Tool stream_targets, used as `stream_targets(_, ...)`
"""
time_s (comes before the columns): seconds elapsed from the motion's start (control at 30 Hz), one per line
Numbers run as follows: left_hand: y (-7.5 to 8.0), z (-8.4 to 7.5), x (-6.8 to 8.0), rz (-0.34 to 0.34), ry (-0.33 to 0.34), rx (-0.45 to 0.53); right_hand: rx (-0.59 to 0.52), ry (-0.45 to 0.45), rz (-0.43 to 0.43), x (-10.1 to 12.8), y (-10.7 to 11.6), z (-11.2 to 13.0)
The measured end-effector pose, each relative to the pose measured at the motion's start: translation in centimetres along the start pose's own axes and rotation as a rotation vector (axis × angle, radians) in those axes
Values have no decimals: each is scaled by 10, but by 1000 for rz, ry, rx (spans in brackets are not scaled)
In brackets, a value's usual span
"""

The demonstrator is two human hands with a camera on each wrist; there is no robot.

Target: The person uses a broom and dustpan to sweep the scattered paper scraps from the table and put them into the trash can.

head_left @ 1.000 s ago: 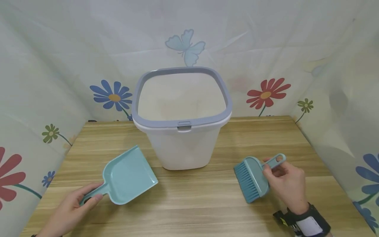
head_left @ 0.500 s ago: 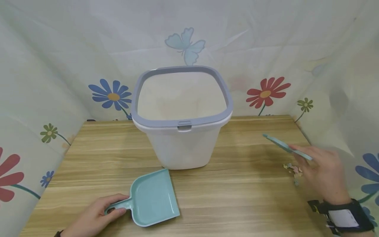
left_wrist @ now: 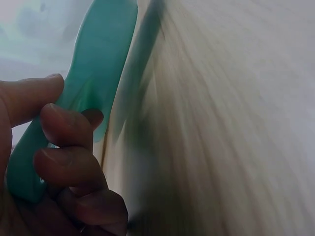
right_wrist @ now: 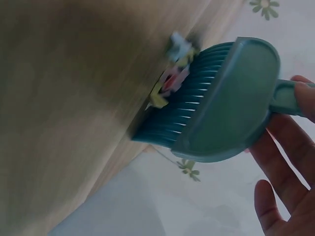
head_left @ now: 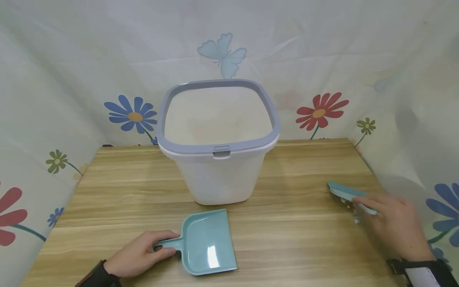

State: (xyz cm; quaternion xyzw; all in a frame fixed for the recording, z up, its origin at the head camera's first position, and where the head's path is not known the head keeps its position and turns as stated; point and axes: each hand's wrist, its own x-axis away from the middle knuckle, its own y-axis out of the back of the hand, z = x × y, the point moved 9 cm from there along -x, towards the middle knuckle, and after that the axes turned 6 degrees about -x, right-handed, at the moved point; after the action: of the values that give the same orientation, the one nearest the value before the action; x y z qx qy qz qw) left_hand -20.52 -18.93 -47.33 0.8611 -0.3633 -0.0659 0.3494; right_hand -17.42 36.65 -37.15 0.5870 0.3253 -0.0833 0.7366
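Left hand point(head_left: 134, 255): fingers point(left_wrist: 64, 147) curled round the handle of the teal dustpan point(head_left: 206, 243), pan flat on the counter point(head_left: 287, 239), mouth facing away from the person, just in front of the white bin point(head_left: 218, 159).

Right hand point(head_left: 394, 227): grips the handle of the teal hand brush point(head_left: 346, 194) near the right edge of the counter. In the right wrist view the thumb lies on the handle while the other fingers point(right_wrist: 280, 162) look fairly extended behind it, so the grip is loose. Bristles touch the counter, pressing against a small cluster of coloured scraps point(right_wrist: 172, 73).

Judgement on doing the sweep well:
- brush and dustpan are well apart; keep bristles in contact and draw the scraps leftward in short strokes so they don't scatter or drop off the near edge
- keep the dustpan lip flush with the counter, mouth turned toward the incoming scraps
- firmer hold on the brush handle would help control

Bin is open, grey rim point(head_left: 216, 85), stands mid-counter, upright.

Writing: none readable on brush, dustpan or bin. Backdrop cloth point(head_left: 71, 59) has flower and butterfly prints only.
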Motion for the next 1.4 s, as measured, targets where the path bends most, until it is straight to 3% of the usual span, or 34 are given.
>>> stream_targets(0.23,-7,-6,-14,5,-15,7,-30,16,35,6,6,41)
stream_targets(0.37,-9,-11,-20,-2,-36,17,2,28,-41,3,6,69)
stream_targets(0.5,-11,-18,-24,3,-56,36,-28,43,-114,-10,-1,97)
stream_targets(0.73,-17,-22,-31,21,-43,43,-118,-12,-104,-41,-23,144)
stream_targets(0.9,-16,-27,-33,12,-46,45,-244,-26,-150,-58,-33,171)
stream_targets(1.2,-21,-32,-41,10,-46,58,-479,-66,-176,-76,-43,201)
stream_targets(1.4,-22,-33,-43,-6,-36,43,-614,-169,-213,-88,-36,190)
